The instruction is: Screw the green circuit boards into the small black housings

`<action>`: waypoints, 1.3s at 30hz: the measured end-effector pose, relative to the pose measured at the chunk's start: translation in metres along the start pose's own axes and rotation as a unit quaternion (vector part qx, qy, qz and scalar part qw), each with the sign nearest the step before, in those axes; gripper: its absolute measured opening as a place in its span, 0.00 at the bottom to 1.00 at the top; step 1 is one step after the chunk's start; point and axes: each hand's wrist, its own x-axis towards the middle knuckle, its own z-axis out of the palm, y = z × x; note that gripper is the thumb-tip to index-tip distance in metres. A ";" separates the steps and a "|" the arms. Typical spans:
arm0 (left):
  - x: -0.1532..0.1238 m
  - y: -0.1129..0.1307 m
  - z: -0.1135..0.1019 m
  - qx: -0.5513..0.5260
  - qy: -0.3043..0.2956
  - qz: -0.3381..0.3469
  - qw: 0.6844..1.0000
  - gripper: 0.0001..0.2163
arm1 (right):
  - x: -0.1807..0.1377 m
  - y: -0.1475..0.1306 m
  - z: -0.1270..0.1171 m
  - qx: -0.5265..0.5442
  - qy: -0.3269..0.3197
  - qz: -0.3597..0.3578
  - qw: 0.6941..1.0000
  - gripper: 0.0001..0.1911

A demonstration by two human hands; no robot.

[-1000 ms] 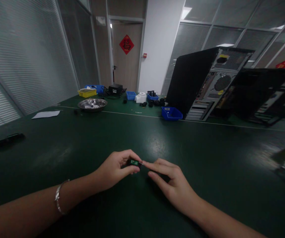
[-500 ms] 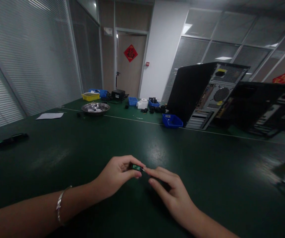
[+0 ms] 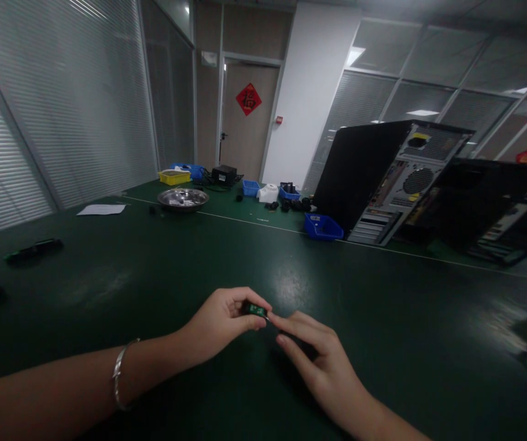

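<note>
My left hand (image 3: pixel 226 318) pinches a small green circuit board (image 3: pixel 257 310) between thumb and fingers, a little above the table. Pale markings show on the board's visible face; the rest is hidden by the fingers. A thin, light metallic tip (image 3: pixel 267 318) sticks out at its right end, too small to identify. My right hand (image 3: pixel 318 349) has its index finger stretched to that end, touching or nearly touching it. Its thumb is apart from the index finger, and nothing held shows in the gap.
A metal bowl (image 3: pixel 183 208), yellow tray (image 3: pixel 174 177) and white paper (image 3: pixel 101 209) lie at the far left of the green table (image 3: pixel 162 263). A blue bin (image 3: pixel 322 236) stands beside a black computer case (image 3: pixel 359 165). Dark items (image 3: pixel 36 251) lie at left.
The whole view has shifted slightly, so surroundings appear further right. My left hand still holds the circuit board, and my right index finger stays at its end.
</note>
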 end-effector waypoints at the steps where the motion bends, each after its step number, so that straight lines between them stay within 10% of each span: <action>1: 0.000 0.001 -0.001 -0.001 -0.001 0.001 1.000 0.09 | 0.000 0.000 0.000 -0.002 0.004 0.001 1.000 0.15; 9: 0.004 0.004 -0.004 -0.069 -0.024 -0.038 0.997 0.12 | -0.001 0.001 -0.002 -0.001 0.060 0.013 0.998 0.15; 23: 0.005 -0.001 -0.008 -0.105 -0.036 -0.055 0.992 0.18 | -0.002 -0.004 -0.001 -0.004 -0.029 0.016 0.999 0.17; 39: 0.004 -0.001 -0.008 0.066 -0.041 -0.010 0.997 0.12 | 0.003 -0.001 -0.002 -0.004 0.023 0.031 0.999 0.16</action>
